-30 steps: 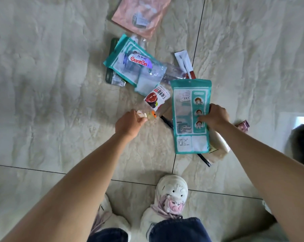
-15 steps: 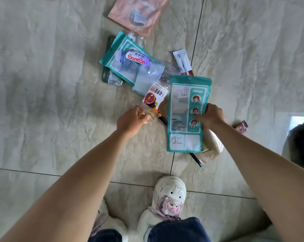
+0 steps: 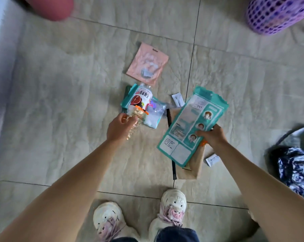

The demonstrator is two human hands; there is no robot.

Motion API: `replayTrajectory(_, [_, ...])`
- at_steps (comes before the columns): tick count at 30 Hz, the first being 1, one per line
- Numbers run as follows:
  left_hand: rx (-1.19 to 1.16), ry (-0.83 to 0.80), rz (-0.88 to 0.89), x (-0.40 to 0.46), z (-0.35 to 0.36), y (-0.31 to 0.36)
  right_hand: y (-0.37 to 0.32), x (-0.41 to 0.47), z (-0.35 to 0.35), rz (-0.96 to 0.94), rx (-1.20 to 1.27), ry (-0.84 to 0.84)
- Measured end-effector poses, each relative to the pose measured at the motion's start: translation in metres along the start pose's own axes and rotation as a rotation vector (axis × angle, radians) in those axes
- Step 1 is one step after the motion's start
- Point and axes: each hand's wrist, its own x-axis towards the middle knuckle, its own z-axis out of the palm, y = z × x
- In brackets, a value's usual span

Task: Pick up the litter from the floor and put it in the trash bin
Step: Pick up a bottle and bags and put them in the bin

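My left hand (image 3: 120,127) grips the cap end of a clear plastic bottle (image 3: 141,100) with a pomegranate label, together with a crinkly clear wrapper (image 3: 134,127). A large teal mask bag (image 3: 191,124) is tilted above the floor, with my right hand (image 3: 212,135) closed on its right edge. Under it are a brown paper bag (image 3: 195,163) and a black stick (image 3: 173,167); I cannot tell whether they are held. On the tiles lie a pink pouch (image 3: 147,63), a teal pouch with clear plastic (image 3: 155,112) and two white sachets (image 3: 178,100) (image 3: 212,159). A purple perforated basket (image 3: 277,13) stands at the top right.
My two white shoes (image 3: 173,205) stand just below the litter. A dark bag with blue patterned cloth (image 3: 296,168) sits at the right edge. A pink rounded object (image 3: 51,7) is at the top left, and a pale wall runs down the left side.
The view has pulled back and up. My left hand has lifted the bottle and wrapper off the floor. My right hand has raised and tilted the teal bag.
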Motion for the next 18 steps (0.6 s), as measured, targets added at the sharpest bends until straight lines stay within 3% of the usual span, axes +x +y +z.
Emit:
replayTrajectory(10, [-0.116,0.060,0.028,-0.013,-0.193,0.152,-0.190,-0.143,-0.018,-0.007,0.443,-0.142])
replayTrajectory(18, [-0.213,0.197,0.035,0.026,-0.294,0.268,-0.357,-0.166,-0.011,-0.005,0.592,-0.084])
